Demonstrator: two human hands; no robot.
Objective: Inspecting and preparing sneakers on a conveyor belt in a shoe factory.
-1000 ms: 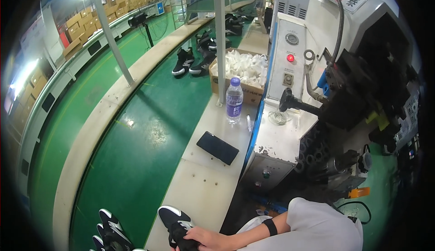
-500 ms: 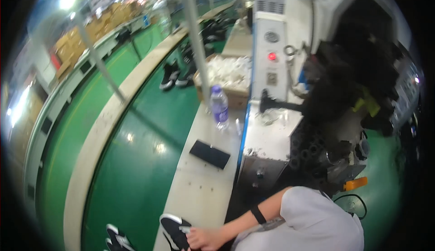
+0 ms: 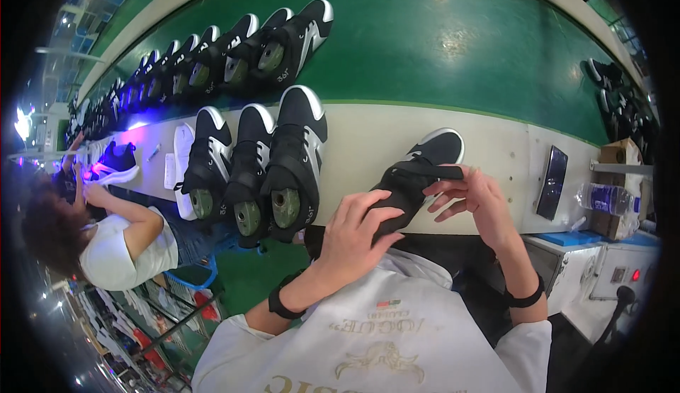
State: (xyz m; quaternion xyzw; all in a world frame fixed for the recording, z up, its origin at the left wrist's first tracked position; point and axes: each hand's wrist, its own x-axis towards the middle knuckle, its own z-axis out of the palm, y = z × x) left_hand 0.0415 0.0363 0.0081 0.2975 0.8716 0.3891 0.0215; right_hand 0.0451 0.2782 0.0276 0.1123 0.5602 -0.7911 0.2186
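Note:
A black sneaker (image 3: 438,149) with a white toe edge lies in front of me on the pale bench, its toe pointing away to the right. My left hand (image 3: 356,231) curls over its heel end, fingers bent around the black upper. With thumb and fingers, my right hand (image 3: 476,198) pinches the end of the black strap (image 3: 429,170), which is lifted from the shoe's instep. Left of my hands stand several similar black shoes (image 3: 301,138), with green lasts (image 3: 285,207) showing in their openings. The sole of the held shoe is hidden.
Beyond the bench, a long row of black shoes (image 3: 237,46) stands on the green surface (image 3: 397,38). On the right are a dark phone-like slab (image 3: 552,182), a purple-labelled bottle (image 3: 610,199) and a machine with a red light (image 3: 623,272). A co-worker (image 3: 127,244) sits at the left.
My view has swung from the machine side to the bench in front of me. Earlier one hand showed on a shoe at the lower edge; now both hands are on one, its strap raised.

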